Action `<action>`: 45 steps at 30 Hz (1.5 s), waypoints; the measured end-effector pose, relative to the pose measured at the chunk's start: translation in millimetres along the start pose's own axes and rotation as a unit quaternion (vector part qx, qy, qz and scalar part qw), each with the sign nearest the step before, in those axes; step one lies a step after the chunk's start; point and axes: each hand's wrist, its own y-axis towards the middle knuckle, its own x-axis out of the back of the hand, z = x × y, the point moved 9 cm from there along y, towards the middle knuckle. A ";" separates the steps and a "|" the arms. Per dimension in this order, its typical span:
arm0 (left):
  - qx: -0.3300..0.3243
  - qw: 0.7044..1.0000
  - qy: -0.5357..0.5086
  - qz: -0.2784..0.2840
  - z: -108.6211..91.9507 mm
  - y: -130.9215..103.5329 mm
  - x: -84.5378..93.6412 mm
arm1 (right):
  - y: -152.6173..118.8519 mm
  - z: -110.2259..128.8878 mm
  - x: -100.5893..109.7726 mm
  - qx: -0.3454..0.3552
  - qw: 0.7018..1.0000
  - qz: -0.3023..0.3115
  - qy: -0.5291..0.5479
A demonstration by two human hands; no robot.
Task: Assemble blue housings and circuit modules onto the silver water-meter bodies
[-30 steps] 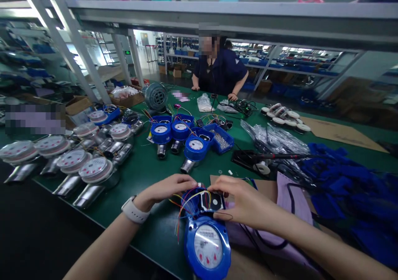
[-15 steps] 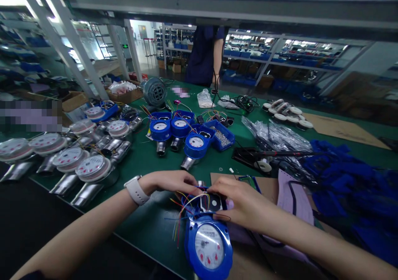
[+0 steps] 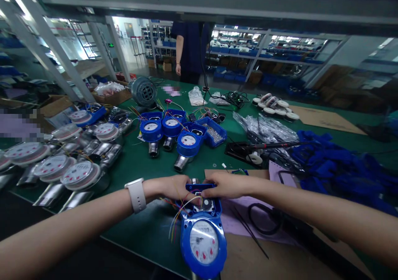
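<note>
A blue-cased water meter (image 3: 203, 242) with a white dial lies close in front of me, its wiring compartment turned away from me. My left hand (image 3: 178, 189) grips the compartment's left side, the thumb reaching inside. On the opposite side my right hand (image 3: 225, 184) grips the casing, its thumb on the black module (image 3: 207, 204) in the compartment. Thin coloured wires (image 3: 178, 218) hang out over the left edge. My fingers hide part of the module.
Three blue meters (image 3: 188, 141) stand ahead beside a blue bin of screws (image 3: 214, 134). Several bare meters (image 3: 81, 174) crowd the left. On the right lie tweezers (image 3: 251, 234), a purple cloth (image 3: 239, 218), plastic bags (image 3: 267, 131) and blue parts (image 3: 332, 160). A person (image 3: 191, 52) stands across the bench.
My left thumb has moved into the compartment and my right hand has shifted up along its far edge. The view has swung right; the person across the bench has turned.
</note>
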 end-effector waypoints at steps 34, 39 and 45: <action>0.027 0.993 -0.108 -0.045 16.8 -4.0 -23.6 | -197.2 -88.6 9.3 -0.223 0.938 -0.263 -0.029; 0.045 0.995 -0.075 -0.050 14.2 -4.1 -20.3 | -224.7 -178.3 -49.3 -0.362 0.896 -0.243 -0.086; 0.070 0.994 -0.010 -0.087 13.8 -5.0 -12.8 | -221.0 -197.0 -67.6 -0.352 0.894 -0.273 -0.051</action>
